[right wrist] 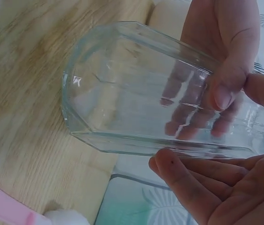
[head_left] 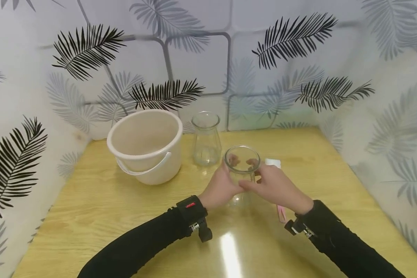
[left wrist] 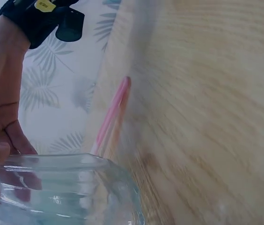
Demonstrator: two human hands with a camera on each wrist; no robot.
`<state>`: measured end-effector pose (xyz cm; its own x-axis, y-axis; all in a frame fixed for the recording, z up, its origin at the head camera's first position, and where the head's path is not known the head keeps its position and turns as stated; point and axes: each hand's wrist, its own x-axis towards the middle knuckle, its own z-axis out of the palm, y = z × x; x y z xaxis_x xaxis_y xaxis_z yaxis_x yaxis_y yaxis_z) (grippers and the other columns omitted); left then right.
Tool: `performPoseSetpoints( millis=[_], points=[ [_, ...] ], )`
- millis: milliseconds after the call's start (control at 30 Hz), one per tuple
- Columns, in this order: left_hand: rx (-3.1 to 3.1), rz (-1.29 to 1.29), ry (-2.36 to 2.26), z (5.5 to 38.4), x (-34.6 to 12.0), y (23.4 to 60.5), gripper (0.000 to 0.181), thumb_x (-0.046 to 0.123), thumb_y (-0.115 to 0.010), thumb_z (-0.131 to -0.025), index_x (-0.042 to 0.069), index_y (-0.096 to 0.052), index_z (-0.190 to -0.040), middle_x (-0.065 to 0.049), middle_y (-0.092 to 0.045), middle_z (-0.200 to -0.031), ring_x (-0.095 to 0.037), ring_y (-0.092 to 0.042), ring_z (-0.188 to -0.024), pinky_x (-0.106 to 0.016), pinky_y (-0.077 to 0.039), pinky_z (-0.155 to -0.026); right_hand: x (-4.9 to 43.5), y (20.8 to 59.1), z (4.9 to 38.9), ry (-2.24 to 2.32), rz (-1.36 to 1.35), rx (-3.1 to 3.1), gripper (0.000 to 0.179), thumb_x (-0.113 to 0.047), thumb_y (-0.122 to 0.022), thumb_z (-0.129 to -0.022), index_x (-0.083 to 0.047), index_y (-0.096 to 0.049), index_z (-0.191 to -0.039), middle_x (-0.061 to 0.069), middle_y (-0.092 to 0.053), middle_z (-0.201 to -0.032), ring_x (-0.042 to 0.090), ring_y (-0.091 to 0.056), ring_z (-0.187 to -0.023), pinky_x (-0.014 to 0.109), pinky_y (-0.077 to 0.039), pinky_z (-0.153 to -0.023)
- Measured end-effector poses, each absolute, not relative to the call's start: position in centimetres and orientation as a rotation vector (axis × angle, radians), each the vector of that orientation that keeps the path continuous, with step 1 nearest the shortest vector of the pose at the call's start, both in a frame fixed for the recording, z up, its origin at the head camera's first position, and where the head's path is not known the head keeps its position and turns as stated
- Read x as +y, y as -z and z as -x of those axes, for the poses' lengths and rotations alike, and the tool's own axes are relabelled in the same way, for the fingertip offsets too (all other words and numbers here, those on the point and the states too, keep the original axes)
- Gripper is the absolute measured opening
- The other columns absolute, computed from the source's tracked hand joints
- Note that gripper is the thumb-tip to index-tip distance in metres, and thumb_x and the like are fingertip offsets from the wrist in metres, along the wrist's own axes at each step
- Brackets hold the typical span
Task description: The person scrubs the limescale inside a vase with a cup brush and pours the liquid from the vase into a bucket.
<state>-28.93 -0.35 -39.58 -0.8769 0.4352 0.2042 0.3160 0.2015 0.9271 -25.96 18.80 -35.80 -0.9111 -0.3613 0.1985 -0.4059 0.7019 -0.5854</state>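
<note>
Both hands hold a clear glass vase (head_left: 242,170) with a round rim and a faceted body. My left hand (head_left: 220,188) grips its left side, and my right hand (head_left: 279,186) grips the right side, thumbs toward me. In the right wrist view, fingers show through the glass (right wrist: 122,89), whose base is near the tabletop; whether it touches is unclear. Beside the right hand lies a brush (head_left: 281,213) with a pink handle and white head, partly covered by that hand. The left wrist view also shows its pink handle (left wrist: 111,115).
A second glass vase (head_left: 206,144) stands upright behind the left hand. To its left is a cream bucket (head_left: 160,164) with its handle hanging down in front. The yellow wood-grain table (head_left: 125,216) meets leaf-patterned walls (head_left: 208,61) at the back and sides.
</note>
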Motion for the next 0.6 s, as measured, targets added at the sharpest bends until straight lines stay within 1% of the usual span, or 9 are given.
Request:
performPoseSetpoints(
  millis=[100,200,333,433,500,600],
  points=[
    [2.378,-0.738,-1.777,28.9,-0.8,39.0,0.079,0.02,-0.086,-0.079,0.017,-0.035,-0.14,-0.014,-0.047,-0.148,-0.031,-0.045,-0.141,-0.054,-0.039,-0.111,18.7,35.2,26.3,-1.006,-0.685,-2.853,0.053,-0.045,-0.072,-0.092,-0.016,-0.058,-0.133,0.01,-0.075,-0.106,0.012,-0.071,-0.076,0.031,-0.056,-0.066],
    [2.371,-0.714,-1.786,28.7,-1.3,38.6,0.078,0.019,-0.086,-0.079,0.015,-0.036,-0.139,-0.016,-0.05,-0.145,-0.037,-0.045,-0.139,-0.059,-0.037,-0.111,18.6,34.6,26.3,-1.013,-0.737,-2.89,0.06,-0.043,-0.07,-0.093,-0.01,-0.052,-0.141,0.014,-0.073,-0.113,0.017,-0.074,-0.083,0.034,-0.058,-0.072],
    [2.334,-0.661,-1.818,27.8,-1.9,38.7,0.078,0.021,-0.087,-0.078,0.014,-0.039,-0.139,-0.017,-0.051,-0.144,-0.037,-0.045,-0.137,-0.06,-0.036,-0.11,18.4,34.2,25.7,-0.974,-0.81,-2.928,0.062,-0.039,-0.068,-0.096,-0.005,-0.048,-0.144,0.015,-0.073,-0.115,0.025,-0.073,-0.099,0.041,-0.058,-0.083],
    [2.296,-0.639,-1.806,26.7,-2.4,39.2,0.079,0.021,-0.088,-0.076,0.016,-0.04,-0.138,-0.015,-0.051,-0.143,-0.034,-0.046,-0.136,-0.058,-0.038,-0.109,18.4,34.4,24.7,-0.916,-0.894,-2.954,0.059,-0.037,-0.065,-0.097,-0.005,-0.048,-0.144,0.014,-0.073,-0.116,0.028,-0.071,-0.108,0.042,-0.058,-0.087],
    [2.279,-0.647,-1.797,26.1,-2.5,39.5,0.079,0.021,-0.088,-0.075,0.018,-0.041,-0.138,-0.013,-0.052,-0.143,-0.031,-0.047,-0.136,-0.056,-0.04,-0.107,18.5,34.6,24.0,-0.906,-0.933,-2.969,0.056,-0.035,-0.064,-0.098,-0.007,-0.048,-0.143,0.014,-0.072,-0.117,0.026,-0.073,-0.103,0.04,-0.059,-0.084],
    [2.248,-0.675,-1.823,25.4,-2.5,39.6,0.078,0.021,-0.087,-0.076,0.019,-0.04,-0.138,-0.013,-0.05,-0.145,-0.029,-0.046,-0.137,-0.057,-0.04,-0.107,18.7,34.7,23.1,-0.902,-0.944,-2.961,0.047,-0.031,-0.064,-0.098,-0.012,-0.05,-0.139,0.013,-0.071,-0.119,0.023,-0.074,-0.095,0.037,-0.06,-0.079]
  ],
)
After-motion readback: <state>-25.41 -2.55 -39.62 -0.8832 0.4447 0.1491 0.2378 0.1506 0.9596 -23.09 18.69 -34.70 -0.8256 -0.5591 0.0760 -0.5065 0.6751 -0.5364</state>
